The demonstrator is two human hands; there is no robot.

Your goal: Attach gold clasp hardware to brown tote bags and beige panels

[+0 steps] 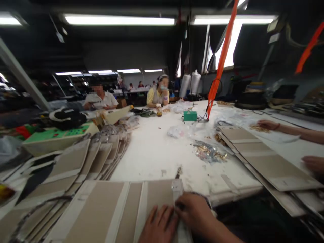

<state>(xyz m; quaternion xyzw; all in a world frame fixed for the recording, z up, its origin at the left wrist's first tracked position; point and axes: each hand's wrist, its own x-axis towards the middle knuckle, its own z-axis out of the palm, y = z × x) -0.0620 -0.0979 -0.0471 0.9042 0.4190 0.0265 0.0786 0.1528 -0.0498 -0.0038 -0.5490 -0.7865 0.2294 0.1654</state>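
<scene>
A beige panel with pale strips across it [101, 202] lies in front of me at the near table edge. My left hand [160, 224] rests on its right part, fingers stretched out and lying flat. Beside it, my right hand [194, 211] is closed at the panel's right end, thumb and fingers pressed together. Something small and dark shows at those fingertips, too little of it to name. A dark curved strap partly shows behind the right hand. Just beyond the panel lies a small dark tool with a metallic end [178, 172].
Similar panels are fanned in a stack [83, 160] on the left; more panels [265, 155] lie at right. Small gold metal pieces [211, 152] sit on plastic. A co-worker's hands [268, 125] work at right. A green box [190, 116] and an orange hanging strip [222, 57] stand farther back.
</scene>
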